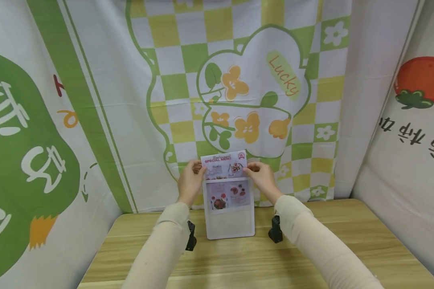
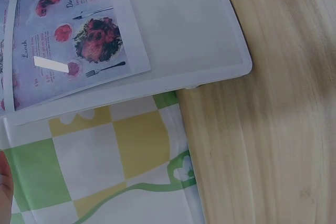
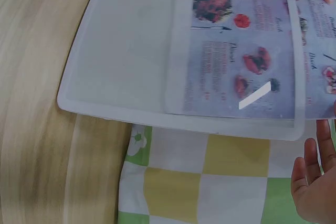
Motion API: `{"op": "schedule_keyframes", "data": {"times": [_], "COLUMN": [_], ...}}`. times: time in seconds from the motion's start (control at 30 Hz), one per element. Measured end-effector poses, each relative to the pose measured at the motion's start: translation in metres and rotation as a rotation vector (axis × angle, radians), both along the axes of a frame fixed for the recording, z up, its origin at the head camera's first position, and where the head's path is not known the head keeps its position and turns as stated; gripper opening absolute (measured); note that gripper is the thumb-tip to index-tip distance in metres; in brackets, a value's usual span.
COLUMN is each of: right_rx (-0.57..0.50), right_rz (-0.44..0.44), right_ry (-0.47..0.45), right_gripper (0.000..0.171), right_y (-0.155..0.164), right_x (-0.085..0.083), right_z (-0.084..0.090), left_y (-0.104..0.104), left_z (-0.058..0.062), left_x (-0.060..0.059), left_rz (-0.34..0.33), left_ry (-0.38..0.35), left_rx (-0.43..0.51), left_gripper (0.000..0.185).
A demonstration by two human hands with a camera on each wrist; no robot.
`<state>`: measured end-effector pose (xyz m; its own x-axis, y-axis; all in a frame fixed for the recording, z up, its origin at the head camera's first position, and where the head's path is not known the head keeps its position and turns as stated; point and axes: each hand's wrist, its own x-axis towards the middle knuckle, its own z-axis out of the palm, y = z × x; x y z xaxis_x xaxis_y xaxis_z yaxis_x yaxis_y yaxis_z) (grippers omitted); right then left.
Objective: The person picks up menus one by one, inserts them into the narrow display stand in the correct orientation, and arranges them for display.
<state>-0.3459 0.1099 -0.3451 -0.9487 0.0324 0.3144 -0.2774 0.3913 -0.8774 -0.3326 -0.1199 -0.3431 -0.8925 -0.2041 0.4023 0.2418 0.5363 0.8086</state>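
A menu (image 1: 224, 165) stands partway inside a clear holder (image 1: 230, 224), its top third sticking out above the holder's upper edge. The holder is upright on the tabletop (image 1: 238, 261), leaning back against the cloth (image 1: 188, 52) at 12 o'clock from the person. The menu's red heading reads "SPECIAL MENU", and food photos show through the holder's front.

The left hand (image 1: 190, 181) grasps the menu's left edge at 9 o'clock, fingers curled round it near the top corner. The right hand (image 1: 262, 176) pinches the right edge at 3 o'clock, thumb on the front of the sheet. Both hands sit level with each other, just above the holder's rim. Both arms wear cream sleeves, and a black camera mount sits at each wrist.

In the left wrist view the menu (image 2: 68, 40) lies inside the holder (image 2: 210, 51), whose bottom corner touches the tabletop (image 2: 273, 129), with the checked cloth (image 2: 121, 156) just behind it. In the right wrist view the menu (image 3: 241, 51) fills the upper part of the holder (image 3: 121, 51); the lower part holds nothing printed. The right hand's fingers (image 3: 312, 182) show at 4 o'clock of that view, beside the holder's top edge.
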Motion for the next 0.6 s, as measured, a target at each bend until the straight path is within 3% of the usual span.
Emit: {"op": "schedule_keyframes", "data": {"times": [0.3,0.6], "right_rx": [-0.051,-0.046], "right_rz": [0.015,0.012], "right_ry": [-0.004,-0.001], "right_gripper": [0.030,0.029], "right_y": [0.001,0.002], "right_x": [0.003,0.000], "right_z": [0.013,0.009], "left_y": [0.001,0.000], "left_z": [-0.009,-0.003], "left_x": [0.002,0.001], "left_rz": [-0.016,0.017], "left_ry": [-0.022,0.009], "left_rx": [-0.032,-0.021], "left_gripper": [0.032,0.026]}}
